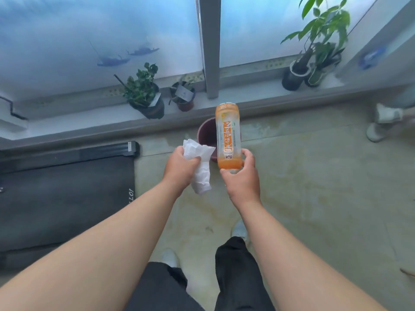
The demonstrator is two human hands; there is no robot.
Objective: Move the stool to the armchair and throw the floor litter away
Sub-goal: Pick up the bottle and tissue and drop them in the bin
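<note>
Both forearms reach out over the tiled floor toward the dark maroon bin (204, 133), which stands against the base of the window ledge. On the near left side of the bin, the left hand (180, 163) is clenched around a crumpled white tissue (201, 167), whose loose end hangs below the fist. On the near right side, the right hand (241, 176) pinches the neck end of an orange drink bottle (228, 135), the base pointing away so the body hides part of the bin's mouth. The step in hand looks like the drop: both pieces should be carried fully over the opening before release, the light tissue let go low so it does not drift out, and the bottle tipped base-first rather than tossed. Neither stool nor armchair is in view.
</note>
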